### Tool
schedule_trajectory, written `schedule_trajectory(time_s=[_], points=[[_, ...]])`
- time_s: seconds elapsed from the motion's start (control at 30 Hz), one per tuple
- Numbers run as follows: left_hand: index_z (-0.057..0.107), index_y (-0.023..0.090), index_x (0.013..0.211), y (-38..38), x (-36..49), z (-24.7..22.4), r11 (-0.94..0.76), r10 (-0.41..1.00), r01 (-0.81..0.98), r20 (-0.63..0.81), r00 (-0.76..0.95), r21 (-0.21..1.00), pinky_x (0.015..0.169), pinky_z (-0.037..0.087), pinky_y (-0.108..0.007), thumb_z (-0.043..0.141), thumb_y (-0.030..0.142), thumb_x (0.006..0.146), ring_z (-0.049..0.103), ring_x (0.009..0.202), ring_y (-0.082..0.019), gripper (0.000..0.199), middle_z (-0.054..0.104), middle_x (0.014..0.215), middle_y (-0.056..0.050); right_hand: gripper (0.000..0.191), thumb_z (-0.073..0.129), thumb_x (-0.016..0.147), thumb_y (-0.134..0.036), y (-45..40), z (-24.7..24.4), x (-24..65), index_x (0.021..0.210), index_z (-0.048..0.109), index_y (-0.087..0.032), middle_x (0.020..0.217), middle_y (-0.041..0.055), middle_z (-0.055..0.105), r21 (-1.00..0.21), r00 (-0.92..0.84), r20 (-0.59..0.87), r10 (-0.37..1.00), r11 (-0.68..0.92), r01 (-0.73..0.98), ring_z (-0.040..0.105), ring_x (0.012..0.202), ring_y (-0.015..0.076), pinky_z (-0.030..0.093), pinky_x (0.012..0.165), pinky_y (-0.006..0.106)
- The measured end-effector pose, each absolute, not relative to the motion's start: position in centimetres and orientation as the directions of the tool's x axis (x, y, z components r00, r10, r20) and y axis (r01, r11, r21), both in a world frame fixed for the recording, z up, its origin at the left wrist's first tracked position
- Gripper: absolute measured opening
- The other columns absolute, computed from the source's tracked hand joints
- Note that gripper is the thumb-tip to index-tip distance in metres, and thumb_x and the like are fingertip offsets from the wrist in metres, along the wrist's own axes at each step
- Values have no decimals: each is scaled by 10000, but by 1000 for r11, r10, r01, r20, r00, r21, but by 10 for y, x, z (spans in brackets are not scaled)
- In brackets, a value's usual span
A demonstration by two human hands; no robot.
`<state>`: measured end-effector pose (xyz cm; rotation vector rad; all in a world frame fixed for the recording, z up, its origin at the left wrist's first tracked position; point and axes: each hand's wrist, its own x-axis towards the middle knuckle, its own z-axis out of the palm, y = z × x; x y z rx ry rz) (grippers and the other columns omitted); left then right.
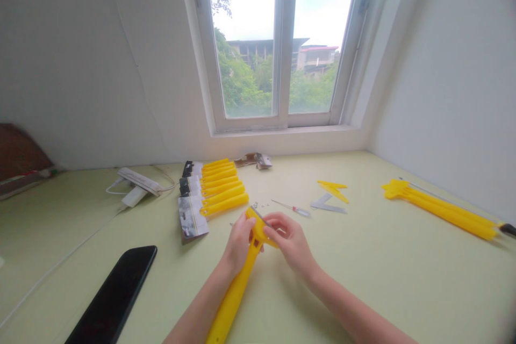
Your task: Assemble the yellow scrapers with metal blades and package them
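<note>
A long-handled yellow scraper slants up from the bottom edge, with a thin grey blade strip along its wide head. My left hand is closed around the left side of the head, thumb on top. At the right end of the same head, my right hand pinches the edge between thumb and fingers. Just beyond the head lie several tiny screws or nuts. A small screwdriver rests to their right, near metal blades and flat yellow strips.
Several yellow-handled tools with printed cards form a row at back left. Crumpled packaging lies under the window. A black phone is front left, a power strip behind it. More long yellow scrapers lie right.
</note>
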<state>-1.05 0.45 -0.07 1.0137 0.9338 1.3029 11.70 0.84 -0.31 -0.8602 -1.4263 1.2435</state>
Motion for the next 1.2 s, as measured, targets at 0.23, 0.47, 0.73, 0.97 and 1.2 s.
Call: schedule_trajectory(time_s=[0.23, 0.47, 0.73, 0.97, 1.2], points=[[463, 172, 748, 5, -11, -3, 4, 998, -302, 14, 60, 953, 400, 396, -235, 421, 305, 744, 423, 422, -98, 139, 458, 515, 47, 221, 603, 706, -365, 8, -2, 116, 827, 611, -180, 827, 51, 632, -971, -205, 240, 949, 231, -65, 591, 783, 193, 480, 691, 317], [451, 163, 753, 4, -11, -3, -11, 997, -288, 33, 73, 958, 406, 400, -232, 398, 287, 775, 420, 436, -94, 137, 451, 526, 41, 176, 594, 720, -310, 10, -4, 117, 834, 622, -180, 837, 45, 637, -967, -207, 255, 944, 249, -54, 591, 777, 184, 470, 694, 308], [452, 158, 766, 6, -13, -6, -24, 997, -238, 40, 63, 971, 408, 407, -235, 390, 299, 784, 427, 439, -91, 154, 469, 556, 30, 192, 584, 723, -300, 13, -2, 120, 864, 613, -173, 845, 52, 637, -967, -241, 242, 940, 255, 24, 585, 770, 181, 475, 675, 306], [455, 153, 788, 9, -13, -8, -22, 996, -198, 38, 76, 980, 396, 408, -227, 399, 293, 770, 434, 430, -85, 151, 479, 569, 30, 210, 616, 696, -277, 13, -6, 119, 877, 571, -180, 830, 29, 619, -950, -249, 266, 931, 297, 95, 569, 736, 159, 467, 655, 281], [451, 152, 778, 8, -13, -6, -16, 997, -170, 29, 75, 985, 392, 408, -228, 399, 245, 756, 446, 413, -88, 108, 477, 539, 40, 230, 643, 669, -275, 14, -8, 121, 871, 582, -184, 844, 26, 620, -948, -257, 261, 930, 297, 111, 567, 742, 157, 463, 662, 276]])
